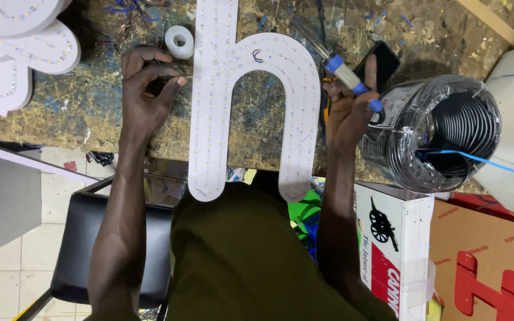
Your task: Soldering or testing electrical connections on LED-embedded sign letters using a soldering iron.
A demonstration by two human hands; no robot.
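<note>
Covering paint-stained workbench (257,128): white letter panel (251,89)

Letter panel (251,101) between hands, on workbench (60,113)

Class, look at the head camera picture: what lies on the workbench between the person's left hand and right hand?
In the head view, a white h-shaped sign letter studded with small lights lies between the left hand and the right hand, which holds a soldering iron.
</note>
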